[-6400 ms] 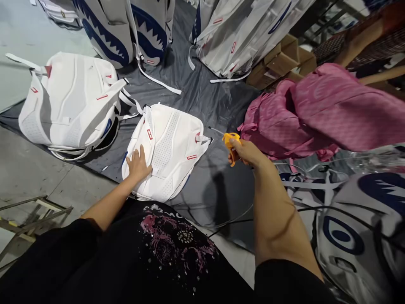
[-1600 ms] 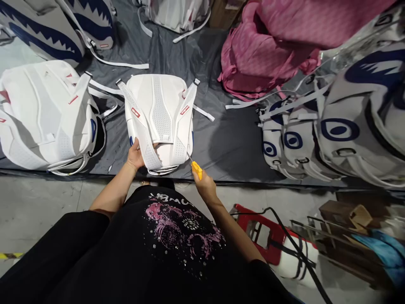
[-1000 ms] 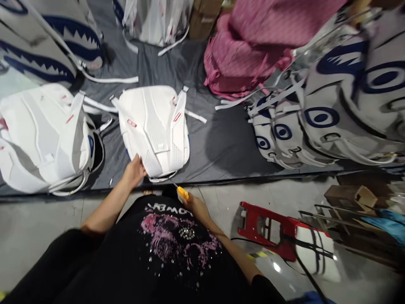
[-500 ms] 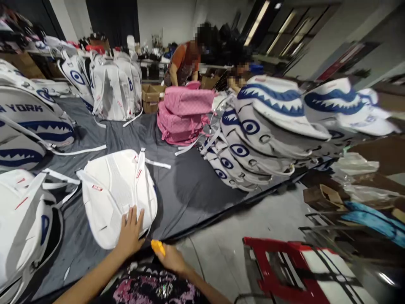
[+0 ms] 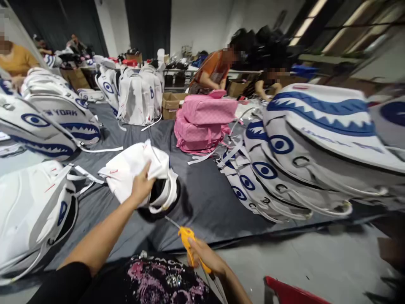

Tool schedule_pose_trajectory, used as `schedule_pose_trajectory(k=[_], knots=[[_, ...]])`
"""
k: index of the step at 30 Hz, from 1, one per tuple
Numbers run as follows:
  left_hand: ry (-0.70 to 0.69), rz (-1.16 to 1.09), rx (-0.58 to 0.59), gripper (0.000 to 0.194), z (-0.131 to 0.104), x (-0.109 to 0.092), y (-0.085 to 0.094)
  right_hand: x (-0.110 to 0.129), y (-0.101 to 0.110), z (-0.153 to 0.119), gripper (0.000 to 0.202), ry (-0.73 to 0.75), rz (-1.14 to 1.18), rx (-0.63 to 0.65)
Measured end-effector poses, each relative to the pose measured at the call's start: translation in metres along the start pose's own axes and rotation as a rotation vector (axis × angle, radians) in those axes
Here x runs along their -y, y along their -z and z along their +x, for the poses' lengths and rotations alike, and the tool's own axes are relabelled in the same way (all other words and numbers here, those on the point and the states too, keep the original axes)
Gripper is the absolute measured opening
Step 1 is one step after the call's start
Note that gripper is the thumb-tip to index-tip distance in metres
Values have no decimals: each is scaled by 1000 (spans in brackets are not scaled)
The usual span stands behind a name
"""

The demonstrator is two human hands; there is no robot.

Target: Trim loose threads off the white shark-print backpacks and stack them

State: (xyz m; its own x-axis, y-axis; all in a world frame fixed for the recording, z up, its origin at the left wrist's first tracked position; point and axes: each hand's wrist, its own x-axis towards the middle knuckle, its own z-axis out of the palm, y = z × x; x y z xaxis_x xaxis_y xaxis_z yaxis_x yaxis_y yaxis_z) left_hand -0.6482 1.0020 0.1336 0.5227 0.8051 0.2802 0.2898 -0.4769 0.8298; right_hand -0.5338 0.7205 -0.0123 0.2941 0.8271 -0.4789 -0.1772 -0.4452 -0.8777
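Observation:
A white backpack (image 5: 126,164) lies tilted on the dark cloth in front of me, its dark opening and a strap loop turned my way. My left hand (image 5: 143,184) is closed on the upper edge of that backpack. In my right hand (image 5: 205,254) is a yellow air blow gun (image 5: 187,236), its thin metal nozzle pointing up and left toward the opening. The nozzle tip is apart from the backpack. A hose trails down from the gun's grip.
The dark cloth (image 5: 205,194) covers the table. White backpacks (image 5: 28,211) lie at the left and a stack with blue eyes (image 5: 272,169) at the right. Pink backpacks (image 5: 205,122) stand in the middle. A person in orange (image 5: 211,69) works behind them; a red object (image 5: 284,291) is at lower right.
My left hand has gone from lying flat on the backpack to gripping and tilting it up, showing its opening. The blow gun has moved right and now shows fully. The view has swung left.

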Motion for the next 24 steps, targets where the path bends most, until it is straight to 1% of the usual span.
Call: schedule_pose_trajectory(k=[1, 2, 3, 4, 5, 6, 7, 8, 9, 10, 11, 12, 13, 14, 15, 16, 18, 19, 20, 21, 22, 24], knots=[[-26, -160, -129, 79, 10, -16, 10, 11, 0, 6, 55, 51, 28, 23], [-63, -296, -256, 82, 14, -26, 19, 24, -2, 12, 56, 106, 52, 31], [-101, -396, -384, 83, 11, -29, 25, 37, -4, 18, 57, 157, 66, 12], [-128, -451, -499, 84, 2, -24, 27, 48, -5, 24, 58, 201, 66, -7], [-133, -458, -583, 85, -13, -14, 26, 58, -5, 30, 58, 239, 52, -23], [-104, -426, -626, 86, -34, 2, 22, 66, -2, 35, 58, 266, 22, -35], [-40, -368, -616, 88, -60, 22, 14, 72, 3, 41, 59, 278, -15, -56], [56, -299, -534, 92, -88, 43, 4, 75, 9, 46, 59, 274, -56, -85], [180, -234, -417, 92, -118, 65, -5, 76, 16, 52, 59, 256, -96, -115], [295, -171, -245, 89, -146, 85, -12, 75, 23, 58, 58, 225, -130, -136], [362, -84, -122, 82, -170, 102, -17, 72, 29, 63, 57, 181, -153, -148], [373, 25, -58, 78, -190, 115, -18, 67, 32, 69, 55, 131, -162, -152], [333, 145, -22, 77, -202, 125, -16, 61, 34, 73, 53, 77, -159, -149], [256, 265, -8, 79, -205, 133, -11, 55, 34, 77, 51, 29, -145, -145], [160, 369, 6, 81, -200, 138, -4, 49, 32, 79, 50, -6, -124, -149], [61, 445, 36, 82, -188, 143, 4, 44, 30, 80, 50, -30, -101, -162], [-95, 479, 157, 71, -145, 149, 19, 36, 23, 76, 50, -63, -66, -206], [-151, 439, 225, 61, -118, 150, 24, 33, 20, 71, 50, -70, -57, -225], [-190, 374, 264, 50, -91, 147, 28, 30, 17, 64, 48, -59, -56, -248], [-211, 308, 258, 43, -64, 141, 31, 28, 13, 56, 46, -25, -63, -282], [-219, 245, 219, 38, -40, 132, 33, 25, 10, 47, 44, 30, -75, -334], [-219, 169, 85, 34, 2, 106, 36, 20, -1, 27, 41, 174, -99, -477]])
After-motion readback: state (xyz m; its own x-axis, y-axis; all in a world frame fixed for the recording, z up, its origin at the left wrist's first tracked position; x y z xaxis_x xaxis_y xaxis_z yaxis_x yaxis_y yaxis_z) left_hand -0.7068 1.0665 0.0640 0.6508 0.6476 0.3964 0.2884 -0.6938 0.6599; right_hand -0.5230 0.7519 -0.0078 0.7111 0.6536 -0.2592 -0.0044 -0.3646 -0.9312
